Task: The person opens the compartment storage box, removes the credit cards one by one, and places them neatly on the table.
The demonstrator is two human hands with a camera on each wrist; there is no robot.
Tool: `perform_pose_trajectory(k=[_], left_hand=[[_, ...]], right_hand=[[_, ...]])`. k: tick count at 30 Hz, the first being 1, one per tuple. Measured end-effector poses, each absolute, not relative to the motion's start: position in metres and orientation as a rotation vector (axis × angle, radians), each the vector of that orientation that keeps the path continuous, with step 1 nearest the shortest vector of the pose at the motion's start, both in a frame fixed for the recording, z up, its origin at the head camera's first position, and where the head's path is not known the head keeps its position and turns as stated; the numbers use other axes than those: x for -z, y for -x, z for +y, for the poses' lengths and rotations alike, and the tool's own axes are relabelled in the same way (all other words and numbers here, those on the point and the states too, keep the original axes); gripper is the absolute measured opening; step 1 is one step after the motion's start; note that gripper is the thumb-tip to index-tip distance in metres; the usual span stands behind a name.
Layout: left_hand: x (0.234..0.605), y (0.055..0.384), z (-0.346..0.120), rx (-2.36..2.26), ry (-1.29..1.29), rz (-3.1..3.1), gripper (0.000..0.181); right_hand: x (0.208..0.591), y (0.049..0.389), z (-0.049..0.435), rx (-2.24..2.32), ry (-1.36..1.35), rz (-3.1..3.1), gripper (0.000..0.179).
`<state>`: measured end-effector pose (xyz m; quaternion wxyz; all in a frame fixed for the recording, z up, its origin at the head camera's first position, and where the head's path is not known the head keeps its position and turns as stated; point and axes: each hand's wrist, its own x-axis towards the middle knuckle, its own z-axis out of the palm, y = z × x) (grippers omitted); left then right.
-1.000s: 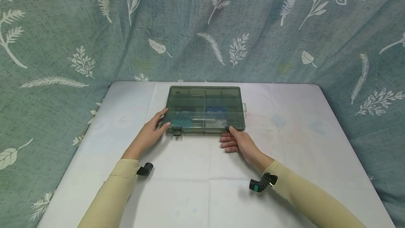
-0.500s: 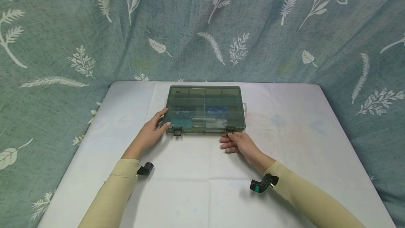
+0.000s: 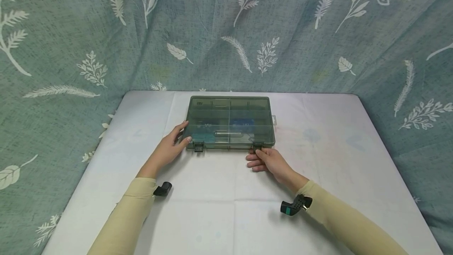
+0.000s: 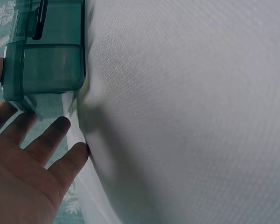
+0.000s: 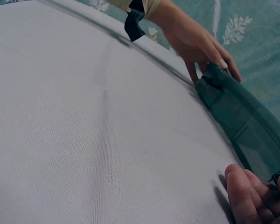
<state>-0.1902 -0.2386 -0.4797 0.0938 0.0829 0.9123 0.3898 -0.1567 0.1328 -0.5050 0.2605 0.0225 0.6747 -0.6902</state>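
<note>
Box (image 3: 219, 115), green and see-through, sits flat on the table (image 3: 226, 223) with its lid down, between the two hands. The left hand (image 3: 168, 149) touches its end: fingers spread apart, thumb on the lid by the near corner, forefinger against the side farther out. From where I stand, the right hand (image 3: 271, 161) pinches a latch (image 3: 257, 146) between thumb and forefinger, the remaining fingers loosely bent just in front of the box. The other latch (image 3: 199, 147) juts out near the left thumb, just to the right of its tip. Through the lid I can make out a teal piece (image 3: 203, 137) just past that thumb, and a blue piece (image 3: 242, 123) beyond the right fingertips, its lettering too small to read. Well behind the fingers, each wrist carries a black camera (image 3: 163, 189) at the cuff of a yellowish sleeve (image 3: 122, 215). Out past all the fingertips hangs the leafy curtain (image 3: 212, 58)
</note>
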Motion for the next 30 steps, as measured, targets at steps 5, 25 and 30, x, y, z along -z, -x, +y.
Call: perform_pose_trajectory(k=[5, 25, 30], left_hand=[[0.479, 0.189, -0.238, -1.159, -0.243, 2.707, 0.07], [0.485, 0.192, -0.24, -1.149, -0.246, 2.727, 0.071], [0.482, 0.19, -0.24, -1.162, -0.247, 2.726, 0.07]], right_hand=[[0.507, 0.157, 0.136, 1.866, -0.036, 1.834, 0.041], [0.494, 0.157, 0.173, 1.732, -0.04, 2.006, 0.04], [0.495, 0.159, 0.18, 1.688, -0.042, 2.089, 0.035]])
